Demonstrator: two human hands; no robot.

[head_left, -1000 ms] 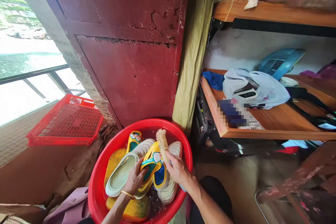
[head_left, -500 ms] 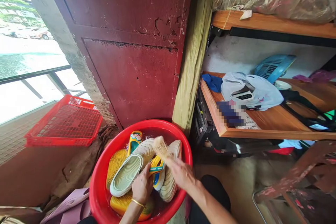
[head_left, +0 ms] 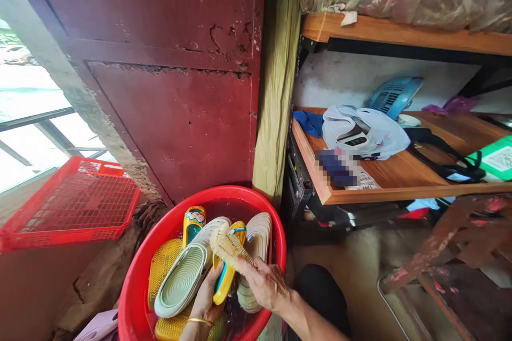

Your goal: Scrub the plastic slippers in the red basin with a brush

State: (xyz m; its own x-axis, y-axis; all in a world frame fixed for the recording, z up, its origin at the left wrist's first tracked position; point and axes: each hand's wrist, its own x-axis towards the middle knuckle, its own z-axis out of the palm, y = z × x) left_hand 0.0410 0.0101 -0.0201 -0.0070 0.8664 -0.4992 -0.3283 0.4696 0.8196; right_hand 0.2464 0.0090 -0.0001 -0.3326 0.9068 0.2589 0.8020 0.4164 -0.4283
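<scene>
With left grip closed on yellow sandal, brace firmly; with right grip closed round brush, stroke lengthwise, pressing evenly.

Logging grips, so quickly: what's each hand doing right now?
Left hand: closed on a small yellow sandal, over the red tub.
Right hand: closed on a bristled brush.

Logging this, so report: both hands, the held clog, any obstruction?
Left hand gripping yellow clog. Right hand holding scrub brush over it. Scrub brush partly hides it; pale-green clog alongside.
</scene>
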